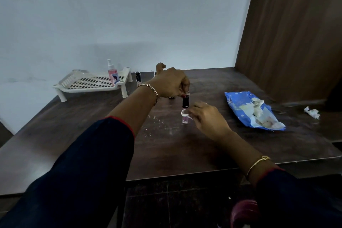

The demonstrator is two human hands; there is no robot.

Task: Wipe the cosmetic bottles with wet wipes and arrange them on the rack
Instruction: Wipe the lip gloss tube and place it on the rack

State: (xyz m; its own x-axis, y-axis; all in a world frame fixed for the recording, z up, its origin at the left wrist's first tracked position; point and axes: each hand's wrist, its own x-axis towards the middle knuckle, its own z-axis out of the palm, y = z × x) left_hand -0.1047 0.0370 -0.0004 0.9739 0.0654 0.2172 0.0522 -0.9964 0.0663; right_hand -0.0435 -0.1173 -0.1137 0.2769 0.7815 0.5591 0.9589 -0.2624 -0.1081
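Right of the rack (92, 82), left grip (170, 83) pinches the bottle (185, 102) cap; right grip (208, 117) holds a wipe (184, 112) against it.

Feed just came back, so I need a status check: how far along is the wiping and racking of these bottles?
Done: one pink spray bottle stands on the rack. In hand: the left hand pinches a small bottle by its black cap while the right hand presses a wipe to it. Left: that bottle and the black-capped bottle on the table beside the rack are not yet racked.
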